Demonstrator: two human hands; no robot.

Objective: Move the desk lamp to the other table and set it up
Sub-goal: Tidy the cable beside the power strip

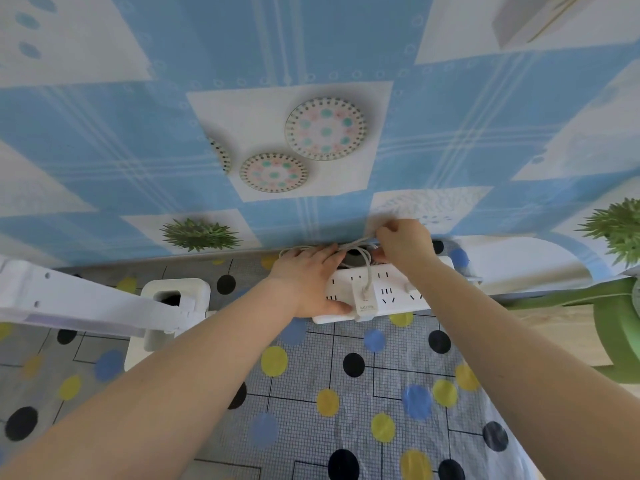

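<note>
Desk lamp [104,306] at 9 o'clock on dotted tablecloth [346,393]; white arm's long axis runs from left frame edge toward 3 o'clock, ending at square base. My left hand [306,282] flat on power strip [391,299], fingers together, thumb beside plugged adapter [364,301]. My right hand [403,244] at 12 o'clock of strip, fingertips pinching white cord [349,247] at table's rear edge against blue patterned wall covering [311,46]. Open cloth toward 6 o'clock; green chair [620,327] at 3 o'clock.

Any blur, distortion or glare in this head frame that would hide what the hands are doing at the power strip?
Head view: even daylight, no glare; wide-angle bending at the edges; top corners soft. Centre is sharp: left hand flat on the power strip, right hand pinching the white cable.
</note>
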